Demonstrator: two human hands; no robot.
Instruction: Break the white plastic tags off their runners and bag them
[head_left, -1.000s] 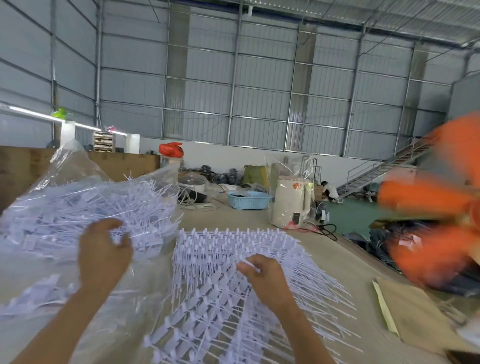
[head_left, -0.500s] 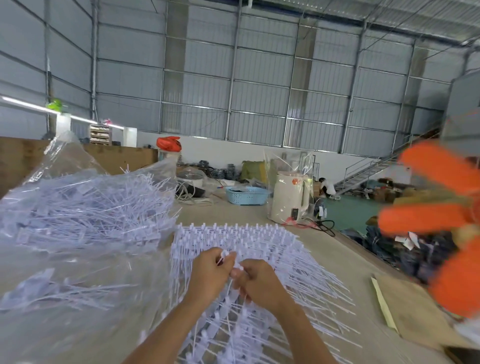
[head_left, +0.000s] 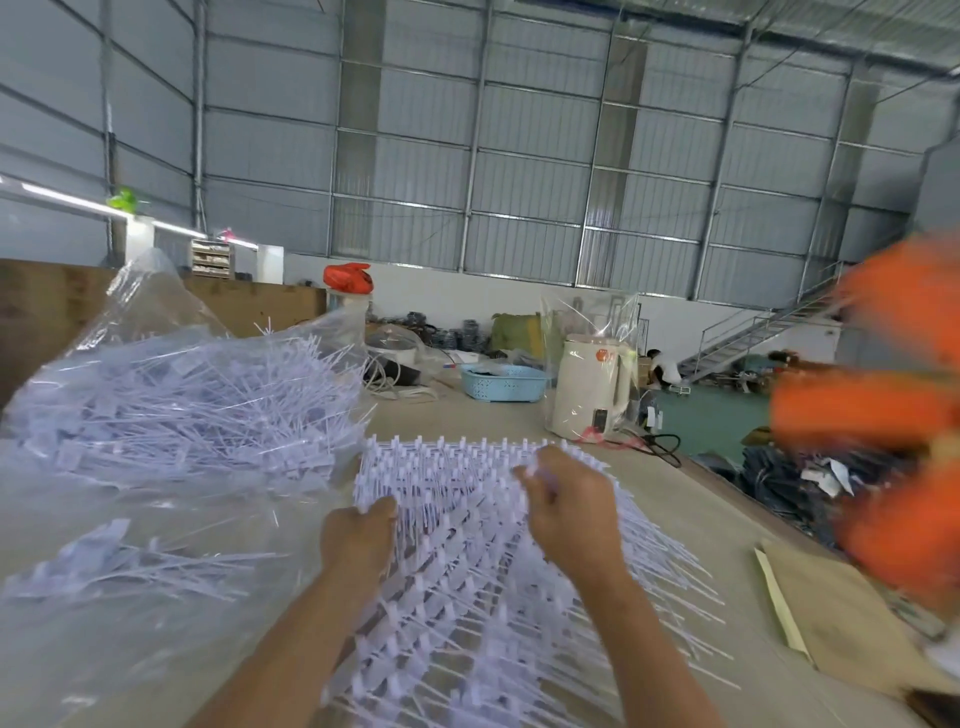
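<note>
Two bare hands work on a wide mat of white plastic tags (head_left: 467, 545), thin spiky strips still joined to their runners in rows, which lies on the pale, smooth table (head_left: 691, 519). The left hand (head_left: 358, 540) sits at the mat's near-left edge, its fingers curled down onto the rows of tags. The right hand (head_left: 569, 506) is over the mat's far side, its fingers bent and pinching a small white tag at the tips.

Left of the mat, a large clear plastic bag (head_left: 156, 467), crinkled and glossy, holds a loose heap of broken-off tags, more of them scattered in its near part.

Beyond the mat stands a cream-coloured kettle (head_left: 589, 389) wrapped in clear film, with a black cord trailing beside it; just left of the kettle is a light-blue perforated basket (head_left: 501, 382). Right of the mat lies a flat sheet of brown cardboard (head_left: 841, 618). Blurred orange shapes (head_left: 883, 415) fill the frame's right side; what they are cannot be told. Corrugated metal walls rise behind the kettle.
</note>
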